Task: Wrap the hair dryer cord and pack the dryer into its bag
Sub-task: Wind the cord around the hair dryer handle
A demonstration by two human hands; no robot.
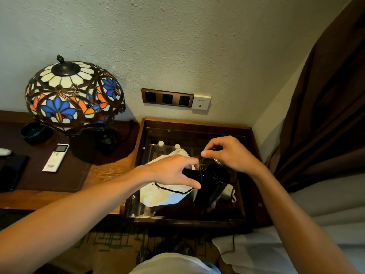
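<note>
Left hand [173,172]: grips the handle of the black hair dryer [212,186], fingers curled around it.
Right hand [227,154]: thumb and forefinger pinched on the thin black cord [200,170], just above the dryer.
Hair dryer: held over the glass tabletop [243,194], barrel pointing down toward the viewer.
Cord: appears to loop around the handle; the dark view makes this unsure.
Bag [164,194]: white cloth with a black drawstring, lying on the glass just left of the dryer.
Lamp [74,95]: stained-glass shade, on the wooden desk at left, well apart.
</note>
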